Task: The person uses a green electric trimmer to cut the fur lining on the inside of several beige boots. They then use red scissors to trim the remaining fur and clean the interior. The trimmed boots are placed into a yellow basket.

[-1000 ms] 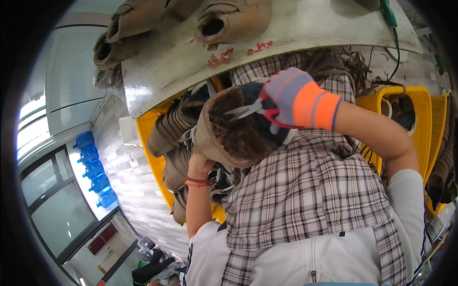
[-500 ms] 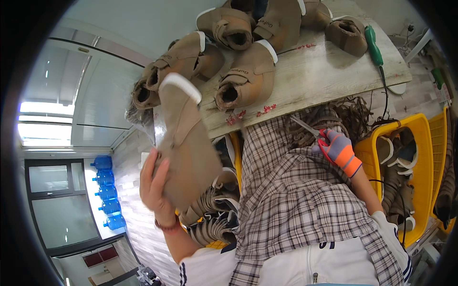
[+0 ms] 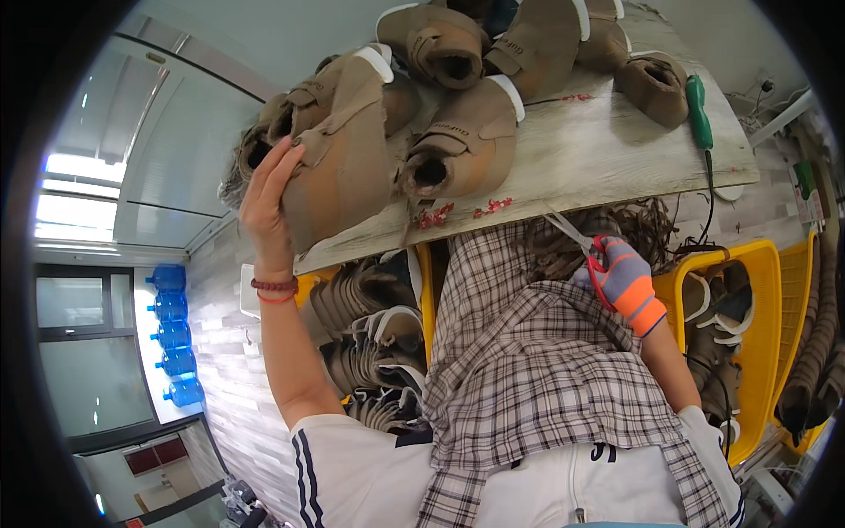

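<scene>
My bare left hand (image 3: 268, 207) is closed on the side of a brown shoe upper (image 3: 339, 189) with a white edge at its far end. It holds this upper at the table's left front edge, against other uppers. Over my lap, my right hand (image 3: 625, 282), in a grey and orange glove, grips red-handled scissors (image 3: 570, 229). Their blades point up and left, slightly apart. Beside them, brown trimmed strips (image 3: 642, 227) lie on my plaid apron (image 3: 537, 352). Another brown upper (image 3: 466, 145) stands on the table, its dark opening toward me.
Several more brown uppers (image 3: 440, 48) crowd the back of the worn white table (image 3: 598, 150). A green-handled corded tool (image 3: 698, 113) lies at its right. Yellow baskets of uppers, including one basket (image 3: 764, 334) on the right, flank my lap. Blue water bottles (image 3: 176, 333) line the left wall.
My left hand has carried the shoe upper forward and up, from beside my lap to the table's left part. My right hand with the scissors stays nearly in place.
</scene>
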`<action>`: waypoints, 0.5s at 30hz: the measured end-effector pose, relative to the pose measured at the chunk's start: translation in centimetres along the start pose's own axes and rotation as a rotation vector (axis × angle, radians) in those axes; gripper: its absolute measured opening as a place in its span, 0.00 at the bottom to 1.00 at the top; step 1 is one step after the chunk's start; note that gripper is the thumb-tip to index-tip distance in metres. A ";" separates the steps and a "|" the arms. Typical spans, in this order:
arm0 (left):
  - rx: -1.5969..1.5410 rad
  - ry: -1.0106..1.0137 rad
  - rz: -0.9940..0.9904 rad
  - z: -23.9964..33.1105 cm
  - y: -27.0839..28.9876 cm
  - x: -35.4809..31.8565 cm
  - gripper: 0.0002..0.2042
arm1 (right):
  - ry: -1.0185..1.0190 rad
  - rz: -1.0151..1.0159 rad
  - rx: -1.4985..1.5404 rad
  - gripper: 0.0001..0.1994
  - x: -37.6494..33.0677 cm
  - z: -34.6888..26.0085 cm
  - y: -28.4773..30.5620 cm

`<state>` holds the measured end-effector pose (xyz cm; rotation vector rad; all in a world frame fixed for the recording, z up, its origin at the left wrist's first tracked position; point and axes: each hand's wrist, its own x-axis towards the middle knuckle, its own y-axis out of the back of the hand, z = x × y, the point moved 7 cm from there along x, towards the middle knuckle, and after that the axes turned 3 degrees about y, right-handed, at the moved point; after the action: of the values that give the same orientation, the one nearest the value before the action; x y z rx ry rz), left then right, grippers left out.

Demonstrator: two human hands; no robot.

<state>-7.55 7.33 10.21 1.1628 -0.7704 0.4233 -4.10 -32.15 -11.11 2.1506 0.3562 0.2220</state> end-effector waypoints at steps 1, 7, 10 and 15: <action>0.030 0.007 0.026 0.0 0.6 -0.9 0.15 | 0.033 0.018 0.029 0.26 0.6 -0.5 0.2; 0.336 0.042 0.081 1.1 3.2 -8.3 0.16 | -0.048 0.162 0.176 0.23 2.1 -1.1 -0.6; 0.541 0.064 -0.239 2.6 1.7 -11.0 0.17 | -0.048 0.157 0.203 0.23 2.2 -0.8 -1.8; 0.659 0.370 -0.387 -2.8 1.3 -13.1 0.17 | -0.093 0.076 0.195 0.22 1.7 -0.3 -3.3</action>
<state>-16.35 11.52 0.96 1.7411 -0.0581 0.5635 -3.11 -29.57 -13.59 2.3597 0.2515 0.1339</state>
